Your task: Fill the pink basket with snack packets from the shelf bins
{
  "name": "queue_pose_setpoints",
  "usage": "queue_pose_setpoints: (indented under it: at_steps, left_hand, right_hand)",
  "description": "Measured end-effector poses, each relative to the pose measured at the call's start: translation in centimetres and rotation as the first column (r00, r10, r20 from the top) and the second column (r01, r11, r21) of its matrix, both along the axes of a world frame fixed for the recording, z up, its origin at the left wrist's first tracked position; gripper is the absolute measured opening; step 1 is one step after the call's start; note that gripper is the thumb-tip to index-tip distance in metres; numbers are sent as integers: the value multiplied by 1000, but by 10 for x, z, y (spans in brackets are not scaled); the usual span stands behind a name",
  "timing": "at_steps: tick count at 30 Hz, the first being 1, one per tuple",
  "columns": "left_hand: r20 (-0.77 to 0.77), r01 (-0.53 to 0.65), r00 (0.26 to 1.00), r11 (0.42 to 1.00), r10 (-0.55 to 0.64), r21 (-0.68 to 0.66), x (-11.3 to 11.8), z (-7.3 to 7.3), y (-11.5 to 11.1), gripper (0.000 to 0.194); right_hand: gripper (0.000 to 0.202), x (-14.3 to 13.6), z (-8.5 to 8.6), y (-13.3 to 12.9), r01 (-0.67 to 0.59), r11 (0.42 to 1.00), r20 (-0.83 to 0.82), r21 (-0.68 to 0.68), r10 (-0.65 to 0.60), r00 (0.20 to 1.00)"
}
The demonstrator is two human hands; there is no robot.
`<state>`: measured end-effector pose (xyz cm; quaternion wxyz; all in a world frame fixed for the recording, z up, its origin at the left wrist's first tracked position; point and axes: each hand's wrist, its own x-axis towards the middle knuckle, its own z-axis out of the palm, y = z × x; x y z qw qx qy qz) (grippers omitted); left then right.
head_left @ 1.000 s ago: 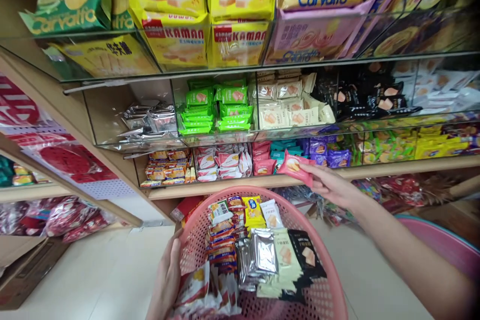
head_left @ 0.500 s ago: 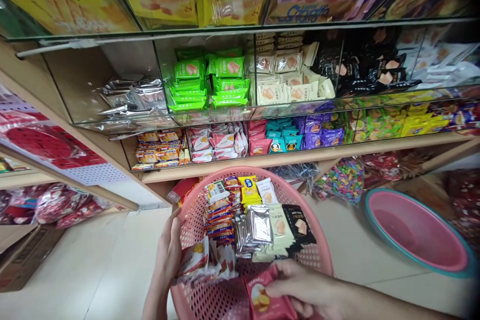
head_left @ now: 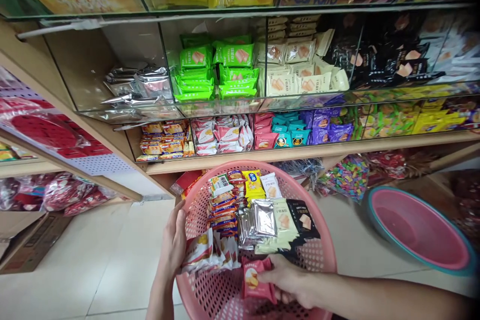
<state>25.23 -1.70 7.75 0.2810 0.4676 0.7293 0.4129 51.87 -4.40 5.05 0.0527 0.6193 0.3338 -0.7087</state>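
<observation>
A round pink plastic basket holds rows of packets: orange ones, silver ones, cream ones, black ones, a yellow one and red-and-white ones. My left hand is wrapped round the basket's left rim, beside the red-and-white packets. Inside the basket's near part, my right hand grips a red packet between thumb and fingers, just below the silver and cream packets. The fingers under the red packet are partly hidden.
Glass-fronted shelves ahead hold green packets, more cream packets and small snacks. A pink basin with a teal rim stands on the floor at right. At left are a cardboard box and bagged goods.
My right hand has moved the red packet slightly up and left in the basket, closer to the other packets. The view has tilted down a little, and the shelves sit higher.
</observation>
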Motion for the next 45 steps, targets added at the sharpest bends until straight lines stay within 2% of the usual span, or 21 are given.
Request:
queue_pose_setpoints:
  at_steps: [9,13,17,19,21,23,25,28,30,31,32,33,35,36,38,39,41,45]
  left_hand:
    - [23,-4,1000,1000,4,0,-1,-3,-1,59]
    - [40,-1,999,1000,1,1,-1,-2,-1,58]
    - [59,-7,998,1000,7,-9,-2,-2,-1,59]
    - [66,-9,998,1000,10,-12,-3,-2,-1,60]
    - [62,-9,998,1000,10,-6,-3,-2,-2,61]
    - [56,-13,998,1000,12,4,-4,-2,-2,60]
    - [56,-16,998,1000,16,11,-6,-4,-2,61]
    - [52,-21,998,1000,20,17,-8,-6,0,61]
    - [58,-23,998,1000,23,14,-8,-7,1,62]
    - [63,-25,998,1000,25,11,-8,-6,1,62]
    - [68,-26,997,1000,26,4,-7,-5,2,62]
    - [71,-27,997,1000,27,-5,-7,-5,2,62]
    - [64,-28,997,999,29,-18,-6,-3,1,62]
    - [58,-26,998,999,27,-22,-7,-3,1,62]
    - [46,-13,999,1000,14,-26,-8,-3,0,62]
    - [44,-5,999,1000,6,-28,-9,-4,0,62]
    - [45,8,999,1000,-7,-28,-10,-6,0,61]
    - [44,-1,999,1000,2,-19,-9,-7,1,61]
  right_hand:
    - [14,-6,-16,2,18,999,37,-34,-17,999]
    - [16,-5,-15,3,128,988,33,-82,-125,992]
    - [19,-2,-12,0,260,963,-42,-65,-263,964]
    - [18,1,-10,-3,285,956,-70,-72,-290,954]
    - [17,5,-5,-6,258,963,-86,-73,-264,961]
    - [15,12,6,-4,153,988,-57,-10,-153,987]
    - [13,19,29,5,-36,995,-35,92,40,999]
    - [8,31,77,36,-280,937,-189,211,320,929]
    - [23,37,108,69,-269,890,-303,368,388,870]
    - [27,40,119,88,-236,839,-289,490,411,865]
    - [29,44,126,107,-183,758,-231,626,405,885]
    - [28,49,130,127,-115,637,-168,762,366,915]
    - [26,59,128,166,-20,350,-41,936,165,985]
    - [26,64,123,183,-17,215,4,976,59,998]
    - [30,75,113,211,-88,4,88,996,-73,993]
    - [33,79,109,222,-135,-69,129,988,-91,988]
    - [37,84,103,237,-213,-167,205,963,-62,977]
    - [41,82,101,251,-362,-262,378,895,13,926]
